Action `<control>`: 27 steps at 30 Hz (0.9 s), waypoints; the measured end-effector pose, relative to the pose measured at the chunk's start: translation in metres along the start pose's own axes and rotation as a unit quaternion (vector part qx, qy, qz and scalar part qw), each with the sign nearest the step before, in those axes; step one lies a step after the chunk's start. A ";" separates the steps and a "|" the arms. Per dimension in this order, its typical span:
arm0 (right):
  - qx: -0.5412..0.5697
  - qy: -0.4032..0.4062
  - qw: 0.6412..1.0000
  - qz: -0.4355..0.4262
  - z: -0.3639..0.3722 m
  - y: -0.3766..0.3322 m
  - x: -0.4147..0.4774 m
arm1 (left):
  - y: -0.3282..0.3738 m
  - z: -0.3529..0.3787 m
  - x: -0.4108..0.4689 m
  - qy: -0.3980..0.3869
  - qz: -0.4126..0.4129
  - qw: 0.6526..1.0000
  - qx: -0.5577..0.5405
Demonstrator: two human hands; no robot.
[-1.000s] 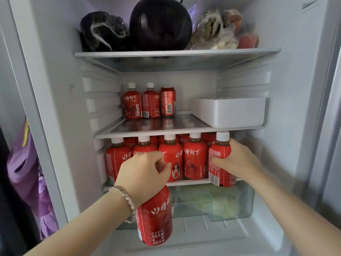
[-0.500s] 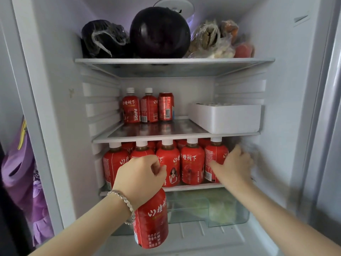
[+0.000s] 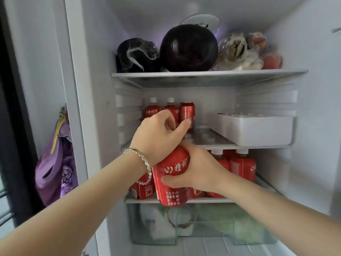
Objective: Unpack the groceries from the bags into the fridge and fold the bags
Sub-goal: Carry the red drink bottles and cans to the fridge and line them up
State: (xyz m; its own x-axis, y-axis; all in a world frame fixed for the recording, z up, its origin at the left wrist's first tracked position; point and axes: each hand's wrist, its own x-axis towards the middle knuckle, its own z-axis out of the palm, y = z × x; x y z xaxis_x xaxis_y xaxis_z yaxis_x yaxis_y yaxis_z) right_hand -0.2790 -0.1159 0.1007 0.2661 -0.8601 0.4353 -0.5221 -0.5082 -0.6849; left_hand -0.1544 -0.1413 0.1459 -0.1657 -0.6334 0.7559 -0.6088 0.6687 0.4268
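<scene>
Two curled grips hold the red bottle [image 3: 172,183]: left hand [image 3: 158,137] over its top, right hand [image 3: 200,171] round its body. Bare middle shelf [image 3: 208,138] lies just beyond.

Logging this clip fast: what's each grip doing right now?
Left grip: holding the red bottle by its top.
Right grip: holding the same bottle round its body.

1. Top shelf [image 3: 208,73]: wrapped eggplant [image 3: 136,54], round eggplant [image 3: 188,47], bagged food [image 3: 238,52], side by side.
2. Middle shelf [image 3: 208,138]: two bottles [image 3: 152,110] and can [image 3: 187,110] back left; tray [image 3: 254,129] right.
3. Lower shelf [image 3: 206,200]: bottle row [image 3: 241,167], upright.
</scene>
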 end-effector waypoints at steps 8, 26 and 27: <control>0.004 0.255 0.967 0.027 -0.013 0.002 0.080 | -0.037 -0.041 0.008 -0.124 -0.039 0.962 0.241; 0.088 0.088 0.968 0.218 0.019 0.038 0.234 | -0.064 -0.034 0.017 -0.207 0.023 0.921 0.330; 0.098 0.075 0.967 0.222 0.020 0.039 0.233 | -0.065 -0.034 0.017 -0.208 0.028 0.921 0.329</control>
State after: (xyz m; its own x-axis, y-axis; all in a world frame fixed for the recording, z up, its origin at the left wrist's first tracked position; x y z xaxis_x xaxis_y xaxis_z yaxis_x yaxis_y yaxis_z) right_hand -0.2214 -0.3365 0.1640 -0.0764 -0.9868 0.1429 -0.3912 -0.1022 -0.9146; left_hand -0.0915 -0.1824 0.1483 -0.4096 -0.7911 0.4543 -0.9062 0.4104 -0.1025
